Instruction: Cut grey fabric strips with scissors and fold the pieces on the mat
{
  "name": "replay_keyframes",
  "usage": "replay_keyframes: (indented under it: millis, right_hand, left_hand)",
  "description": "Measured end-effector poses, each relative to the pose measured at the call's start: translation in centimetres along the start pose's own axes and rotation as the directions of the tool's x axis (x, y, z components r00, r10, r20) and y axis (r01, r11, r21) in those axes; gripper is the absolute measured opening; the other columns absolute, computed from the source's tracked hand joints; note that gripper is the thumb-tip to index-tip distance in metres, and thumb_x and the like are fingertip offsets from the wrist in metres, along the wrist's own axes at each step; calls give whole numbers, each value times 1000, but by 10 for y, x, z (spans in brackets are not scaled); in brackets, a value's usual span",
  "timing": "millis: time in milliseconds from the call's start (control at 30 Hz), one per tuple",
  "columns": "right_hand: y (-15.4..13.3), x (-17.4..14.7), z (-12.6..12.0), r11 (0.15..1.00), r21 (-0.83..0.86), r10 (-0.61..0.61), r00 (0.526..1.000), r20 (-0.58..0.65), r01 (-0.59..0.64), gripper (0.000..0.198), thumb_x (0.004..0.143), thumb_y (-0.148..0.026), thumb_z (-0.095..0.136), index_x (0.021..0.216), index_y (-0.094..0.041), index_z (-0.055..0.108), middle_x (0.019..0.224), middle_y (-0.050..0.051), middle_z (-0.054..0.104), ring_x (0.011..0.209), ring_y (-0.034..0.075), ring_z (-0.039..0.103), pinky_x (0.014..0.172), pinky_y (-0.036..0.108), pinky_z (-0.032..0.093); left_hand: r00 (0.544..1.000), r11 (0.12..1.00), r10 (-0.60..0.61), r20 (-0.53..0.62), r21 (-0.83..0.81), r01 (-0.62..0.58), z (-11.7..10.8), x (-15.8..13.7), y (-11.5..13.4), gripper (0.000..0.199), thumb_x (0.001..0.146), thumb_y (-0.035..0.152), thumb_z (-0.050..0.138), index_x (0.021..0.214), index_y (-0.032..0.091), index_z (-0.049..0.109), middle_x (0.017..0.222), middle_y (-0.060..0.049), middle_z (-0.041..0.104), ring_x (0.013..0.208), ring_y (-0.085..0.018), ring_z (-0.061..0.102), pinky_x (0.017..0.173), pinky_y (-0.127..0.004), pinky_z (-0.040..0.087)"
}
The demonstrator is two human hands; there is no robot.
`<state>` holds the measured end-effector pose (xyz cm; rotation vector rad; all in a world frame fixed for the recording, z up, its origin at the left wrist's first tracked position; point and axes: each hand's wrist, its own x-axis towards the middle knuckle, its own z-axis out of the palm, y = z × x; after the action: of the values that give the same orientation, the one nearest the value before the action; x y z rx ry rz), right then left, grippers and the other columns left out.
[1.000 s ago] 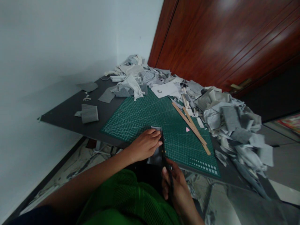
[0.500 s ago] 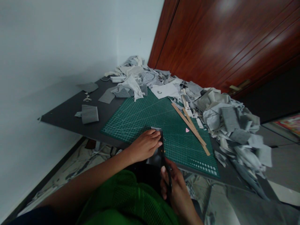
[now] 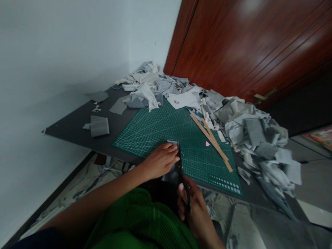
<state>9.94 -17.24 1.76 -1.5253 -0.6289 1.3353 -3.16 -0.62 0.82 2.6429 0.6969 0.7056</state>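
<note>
My left hand (image 3: 162, 159) lies flat, fingers stretched out, on a grey strip of cloth (image 3: 169, 177) at the near edge of the green cutting mat (image 3: 199, 166). The strip's near end hangs over the table edge towards my lap. In my right hand (image 3: 198, 207), just beyond the table edge, are dark scissors (image 3: 181, 164), with fingers wrapped round the handles. Their blades point away from me along the strip's right side, close to my left fingertips. Whether the blades are apart is too dark to tell.
Two wooden rulers (image 3: 211, 140) cross on the mat beside a small pink piece (image 3: 207, 143). Grey and white cloth scraps (image 3: 241, 124) heap along the back and right. A folded grey piece (image 3: 99, 126) lies on the dark table (image 3: 70, 129) at left. A wall and wooden door stand behind.
</note>
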Motion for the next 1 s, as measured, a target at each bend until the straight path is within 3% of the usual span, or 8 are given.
replay_keyframes:
  millis: [1000]
  right_hand:
    - [2, 1, -2, 1000, -10, -11, 999, 41, 11, 73, 85, -62, 77, 141, -25, 49, 69, -9, 50, 47, 7, 41, 37, 17, 34]
  left_hand:
    - [1000, 1000, 7, -16, 1, -7, 1, 1, 0, 26, 108, 28, 42, 115, 16, 64, 117, -9, 68, 118, -24, 57, 108, -41, 44]
